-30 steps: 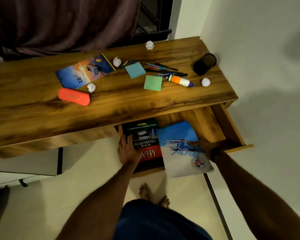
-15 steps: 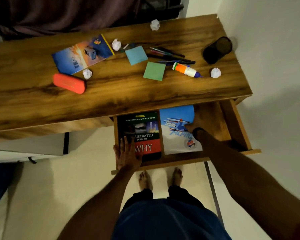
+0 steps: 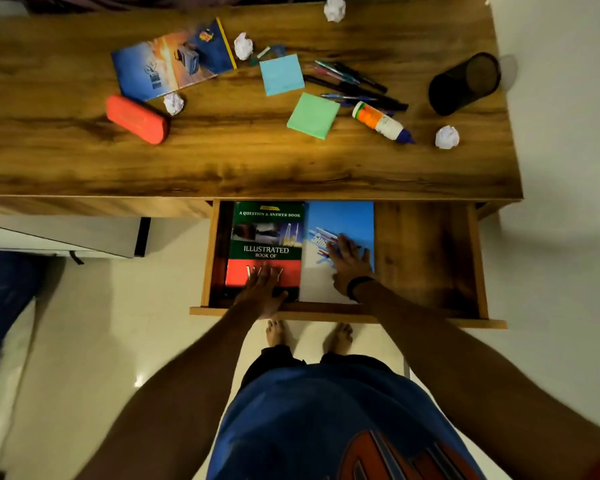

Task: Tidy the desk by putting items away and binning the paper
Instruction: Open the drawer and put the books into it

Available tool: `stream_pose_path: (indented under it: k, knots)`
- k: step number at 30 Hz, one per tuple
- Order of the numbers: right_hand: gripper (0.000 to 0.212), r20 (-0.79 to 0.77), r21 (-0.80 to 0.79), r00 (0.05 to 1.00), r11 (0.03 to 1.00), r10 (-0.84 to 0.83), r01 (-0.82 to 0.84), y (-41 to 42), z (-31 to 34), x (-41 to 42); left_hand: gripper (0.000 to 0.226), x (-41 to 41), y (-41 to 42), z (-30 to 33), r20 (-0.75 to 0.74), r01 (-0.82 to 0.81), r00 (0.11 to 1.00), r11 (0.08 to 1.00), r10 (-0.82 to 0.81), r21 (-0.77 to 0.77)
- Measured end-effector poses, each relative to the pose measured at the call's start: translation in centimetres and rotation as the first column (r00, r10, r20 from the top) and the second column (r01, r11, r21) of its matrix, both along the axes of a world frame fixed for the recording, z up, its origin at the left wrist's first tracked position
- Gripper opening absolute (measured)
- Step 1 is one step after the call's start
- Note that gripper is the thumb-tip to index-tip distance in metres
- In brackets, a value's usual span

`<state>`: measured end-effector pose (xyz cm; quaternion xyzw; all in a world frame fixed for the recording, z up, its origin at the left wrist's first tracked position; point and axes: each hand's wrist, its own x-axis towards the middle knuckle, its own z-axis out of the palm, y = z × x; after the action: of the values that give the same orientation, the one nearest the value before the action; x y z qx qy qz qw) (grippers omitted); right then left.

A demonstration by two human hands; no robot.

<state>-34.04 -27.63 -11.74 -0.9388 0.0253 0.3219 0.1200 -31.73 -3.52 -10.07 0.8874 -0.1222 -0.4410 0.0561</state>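
We see both hands flat in the open drawer [image 3: 471, 261] now. The left hand [image 3: 262, 289], its grip spread wide, has slid from the drawer's left rim onto the red lower part of the green book [image 3: 267, 237], fingers covering the title. The right hand [image 3: 349, 263], grip also spread, palm down, presses the blue notebook [image 3: 343, 220], which now lies square beside the green book instead of angled over the drawer front. To the right of that hand the drawer floor is bare wood.

Beyond both hands, up on the desk [image 3: 222, 161], the clutter sits unmoved: the red case [image 3: 137, 119] far left, a blue booklet [image 3: 174, 64] behind it, blue sticky notes [image 3: 281, 74] and green sticky notes [image 3: 313, 115] straight ahead, the pens [image 3: 354, 84] and glue bottle [image 3: 381, 122] just right of those, the black pen holder [image 3: 465, 83] tipped on its side far right. Four paper balls remain: one [image 3: 447, 136] near the holder, one [image 3: 334, 8] at the far edge, one [image 3: 243, 46] by the booklet, one [image 3: 174, 103] beside the case. Nothing blocks either hand.
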Motion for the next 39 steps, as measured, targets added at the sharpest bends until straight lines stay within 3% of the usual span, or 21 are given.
stream_pose_path:
  k: [5, 7, 9, 15, 21, 26, 29, 33, 39]
  knots:
    - [0.088, 0.065, -0.011, 0.998, 1.000, -0.001, 0.002, 2.2, 0.9, 1.0, 0.081, 0.4, 0.3, 1.0, -0.027, -0.015, 1.000, 0.999, 0.014, -0.031]
    - [0.093, 0.134, 0.112, 0.981, 0.981, 0.140, -0.156, 4.5, 0.4, 3.9, 0.078, -0.3, 0.6, 1.6, 0.049, -0.148, 0.988, 0.989, 0.149, -0.011]
    - [0.098, 0.157, 0.142, 0.970, 0.968, 0.183, -0.205, 6.5, 1.5, 6.0, 0.074, 0.1, 0.7, 2.1, 0.128, -0.176, 0.976, 0.984, 0.178, -0.027]
    - [0.095, 0.052, -0.039, 0.931, 0.932, 0.361, -0.360, 8.4, 0.6, 6.0, 0.078, -0.6, 1.5, 1.9, 0.084, -0.084, 0.993, 0.996, 0.082, 0.027]
    - [0.090, 0.044, -0.039, 0.910, 0.911, 0.412, -0.410, 8.5, 2.2, 5.7, 0.079, -0.8, 1.6, 2.9, 0.145, -0.116, 0.982, 0.992, 0.121, -0.048]
    - [0.061, 0.298, 0.243, 0.931, 0.926, 0.212, -0.289, 9.7, 7.0, 9.9, 0.052, 4.6, 1.0, 7.4, 0.464, -0.076, 0.850, 0.930, 0.249, -0.360]
    - [0.059, 0.404, 0.310, 0.911, 0.924, 0.086, -0.225, 10.0, 10.4, 14.2, 0.049, 9.9, 1.3, 10.7, 0.591, -0.052, 0.738, 0.900, 0.327, -0.432]
    - [0.050, 0.391, 0.373, 0.913, 0.927, -0.119, -0.038, 10.6, 13.1, 21.1, 0.056, 16.7, 2.3, 14.2, 0.606, -0.115, 0.690, 0.886, 0.397, -0.449]
    - [0.048, 0.352, 0.397, 0.874, 0.899, -0.334, 0.183, 12.7, 15.0, 31.8, 0.049, 28.2, 7.0, 16.4, 0.582, -0.243, 0.637, 0.848, 0.505, -0.470]
